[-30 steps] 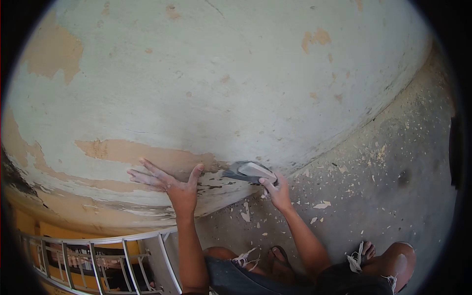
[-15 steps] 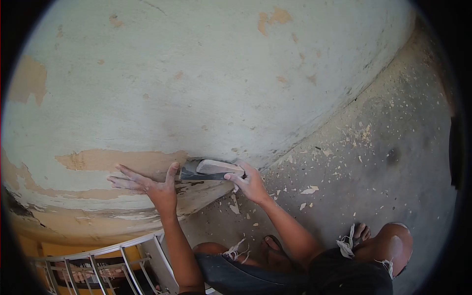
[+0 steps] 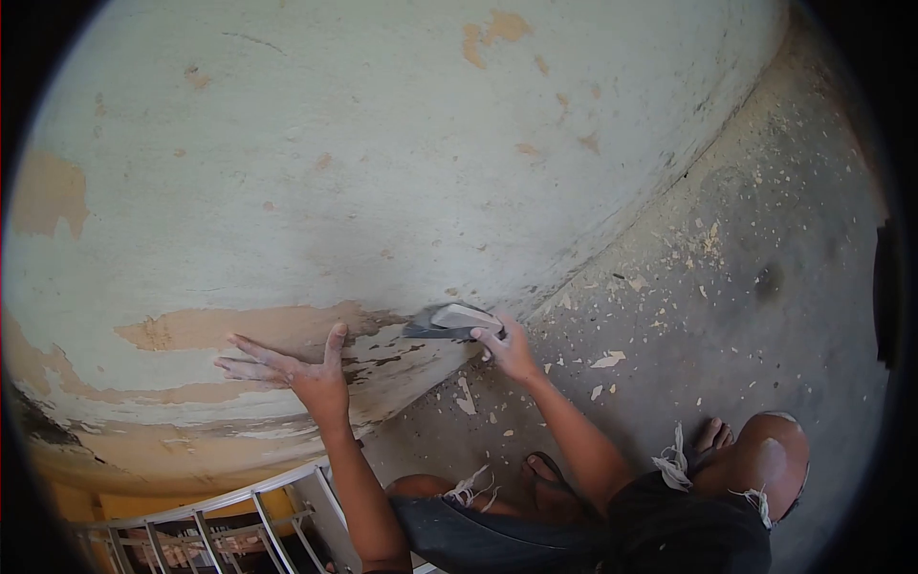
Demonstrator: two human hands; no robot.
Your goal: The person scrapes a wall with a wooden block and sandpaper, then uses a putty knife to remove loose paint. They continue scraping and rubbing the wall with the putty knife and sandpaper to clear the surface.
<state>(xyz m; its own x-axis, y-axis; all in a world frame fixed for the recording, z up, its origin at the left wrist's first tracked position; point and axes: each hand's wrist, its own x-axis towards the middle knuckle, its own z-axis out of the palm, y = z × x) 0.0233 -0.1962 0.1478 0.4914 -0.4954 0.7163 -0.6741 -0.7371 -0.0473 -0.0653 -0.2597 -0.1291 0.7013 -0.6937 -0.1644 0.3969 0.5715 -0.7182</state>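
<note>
My left hand (image 3: 311, 376) rests with spread fingers against the wall (image 3: 316, 201), over a peeled tan patch (image 3: 220, 327). It holds nothing. Fingers and thumb of my right hand (image 3: 507, 346) are wrapped round the end of a dusty sanding block (image 3: 463, 319), which has a dark, flat sheet (image 3: 418, 330) under it. The sheet lies along the low part of the wall, right of the peeled patch. Dark, flaked marks show on the wall just below and left of the block.
Paint chips (image 3: 608, 360) lie scattered over the grey floor (image 3: 727, 325) at the right. A metal ladder (image 3: 206, 536) stands at the lower left. My bent knees and sandalled foot (image 3: 550, 483) are at the bottom.
My right hand and the block have moved right, away from my left hand, uncovering dark marks on the wall. My left hand stays spread on the wall. The view has shifted slightly.
</note>
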